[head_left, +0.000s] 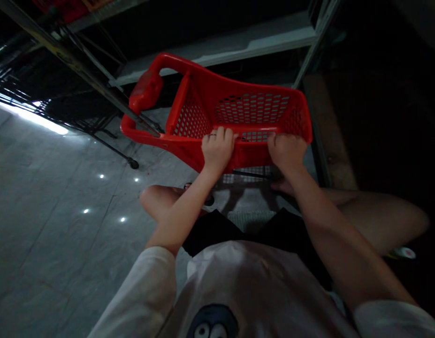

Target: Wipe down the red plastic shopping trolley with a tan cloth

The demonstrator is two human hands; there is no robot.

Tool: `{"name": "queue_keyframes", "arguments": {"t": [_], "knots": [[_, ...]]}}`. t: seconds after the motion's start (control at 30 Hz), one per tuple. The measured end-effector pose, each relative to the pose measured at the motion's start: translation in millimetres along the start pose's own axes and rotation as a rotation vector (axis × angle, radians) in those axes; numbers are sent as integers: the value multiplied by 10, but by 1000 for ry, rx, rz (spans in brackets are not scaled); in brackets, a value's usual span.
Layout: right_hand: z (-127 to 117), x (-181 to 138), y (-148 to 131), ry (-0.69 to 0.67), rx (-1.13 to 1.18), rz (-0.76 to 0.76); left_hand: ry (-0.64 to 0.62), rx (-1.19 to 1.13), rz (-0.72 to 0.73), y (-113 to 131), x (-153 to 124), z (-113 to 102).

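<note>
A red plastic basket [238, 112] with perforated walls sits tilted, open side up, its near rim under both hands' fingers [220, 136]; its looped handle extends beyond them to the left.

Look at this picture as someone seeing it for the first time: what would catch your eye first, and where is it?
The bright red plastic shopping basket at the centre stands out against the dark room, its mesh walls empty as far as can be seen. The left hand and right hand both grip its near rim, side by side. To the left, small lights glint on the grey tiled floor, and metal shelving runs behind the basket.
</note>
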State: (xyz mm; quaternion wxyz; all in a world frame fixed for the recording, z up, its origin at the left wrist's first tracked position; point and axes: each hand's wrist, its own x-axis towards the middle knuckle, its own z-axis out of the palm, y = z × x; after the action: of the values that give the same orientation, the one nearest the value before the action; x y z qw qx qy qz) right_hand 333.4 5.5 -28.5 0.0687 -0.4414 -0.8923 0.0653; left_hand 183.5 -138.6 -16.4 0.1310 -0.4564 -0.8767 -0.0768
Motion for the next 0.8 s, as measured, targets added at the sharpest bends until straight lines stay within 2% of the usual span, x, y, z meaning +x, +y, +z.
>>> {"name": "queue_keyframes", "arguments": {"t": [0.07,0.13,0.23,0.33,0.4,0.47,0.53,0.63,0.8], "knots": [[-1,44,27,7,-15,-6,11,2,66,324,39,100],[-11,82,79,20,-44,-26,23,11,118,525,64,146],[-40,117,175,16,-80,-63,11,48,285,497,72,101],[-66,123,237,-12,-90,-57,-3,95,343,72,25,-91],[-67,119,244,-5,-92,-44,26,121,244,-338,-40,-285],[-54,114,227,17,-89,-26,71,127,203,-737,-110,-496],[-34,108,197,32,-80,-10,123,110,137,-1045,-157,-679],[-13,96,155,32,-73,6,167,74,88,-1293,-178,-829],[-43,78,150,8,-70,14,152,44,102,-1386,-236,-828]]}}
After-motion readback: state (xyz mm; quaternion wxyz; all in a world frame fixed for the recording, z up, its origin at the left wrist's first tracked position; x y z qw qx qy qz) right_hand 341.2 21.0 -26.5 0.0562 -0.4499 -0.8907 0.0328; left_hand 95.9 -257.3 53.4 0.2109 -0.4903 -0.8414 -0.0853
